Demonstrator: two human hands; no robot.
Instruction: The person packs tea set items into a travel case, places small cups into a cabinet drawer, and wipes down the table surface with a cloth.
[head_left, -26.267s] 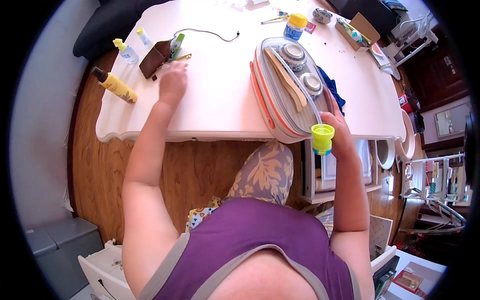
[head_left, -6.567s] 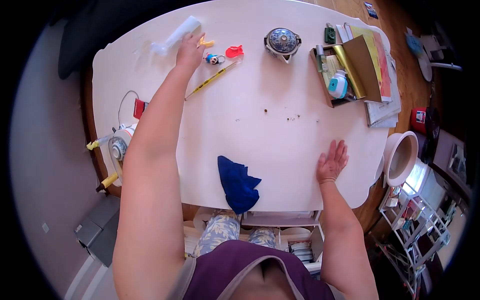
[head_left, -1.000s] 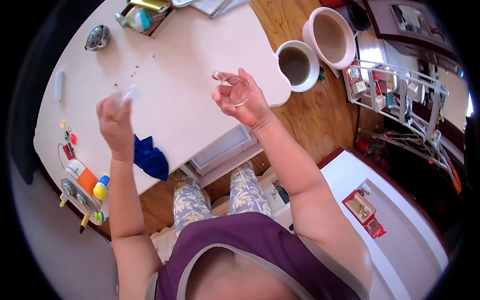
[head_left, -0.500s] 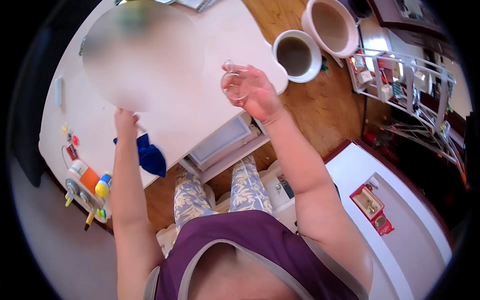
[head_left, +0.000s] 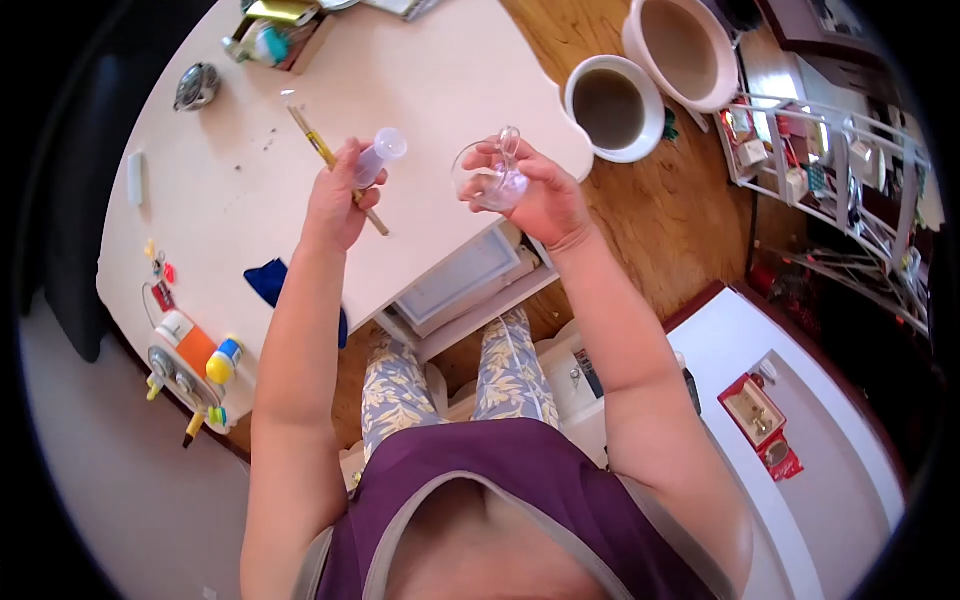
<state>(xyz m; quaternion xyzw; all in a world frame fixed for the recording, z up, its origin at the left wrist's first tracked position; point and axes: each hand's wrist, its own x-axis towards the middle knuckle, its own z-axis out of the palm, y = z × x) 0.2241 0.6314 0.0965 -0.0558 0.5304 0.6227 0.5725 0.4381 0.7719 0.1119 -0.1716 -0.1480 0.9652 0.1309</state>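
My left hand (head_left: 338,205) is raised over the white table, its fingers closed. It grips a slim yellow stick (head_left: 318,142), like a brush or pen, slanting past both sides of the fist. In the same hand is a small translucent lilac tube (head_left: 370,166) with a round pale end. My right hand (head_left: 548,205) holds a clear glass cup (head_left: 478,180) with a looped handle, near the table's right edge. The cup and the tube are apart. A dark blue cloth (head_left: 265,281) lies at the front edge, partly hidden by my left forearm.
Two wide tubs, a white tub (head_left: 655,112) and a pink tub (head_left: 727,80), hold murky liquid to the right. A silver round object (head_left: 197,87) and a filled box (head_left: 301,52) stand at the back. An open drawer (head_left: 462,284) juts below the table edge.
My left hand has come up and right, nearer the cup; the stick and tube now show in it. A blurred disc over the far table is gone. The right hand still holds the cup.
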